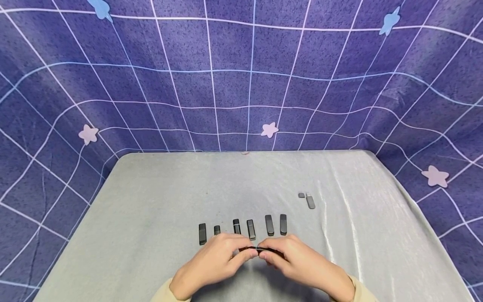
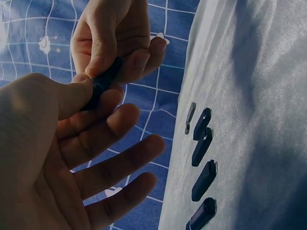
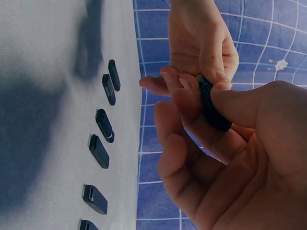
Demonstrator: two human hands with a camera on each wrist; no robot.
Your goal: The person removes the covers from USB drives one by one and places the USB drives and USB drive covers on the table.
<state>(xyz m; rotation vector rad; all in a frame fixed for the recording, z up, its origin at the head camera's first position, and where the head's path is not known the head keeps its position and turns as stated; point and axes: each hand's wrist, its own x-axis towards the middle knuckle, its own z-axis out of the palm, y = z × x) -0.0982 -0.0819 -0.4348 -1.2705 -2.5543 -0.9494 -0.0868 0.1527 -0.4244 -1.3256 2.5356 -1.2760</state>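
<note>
Both hands meet near the front of the table, pinching a dark USB stick between them. My left hand holds one end between thumb and forefinger; in the left wrist view its other fingers are spread. On the opposite end, the thumb and fingers of my right hand grip the stick. A thin light line crosses its middle, where the two thumbs almost touch. Just beyond the hands lie several dark USB sticks in a loose row, one partly hidden behind the left hand.
Farther right on the table lies a grey USB stick with its metal plug bare, a small cap beside it. Pale cloth covers the table, wrinkled at the right. A blue gridded curtain stands behind and at both sides.
</note>
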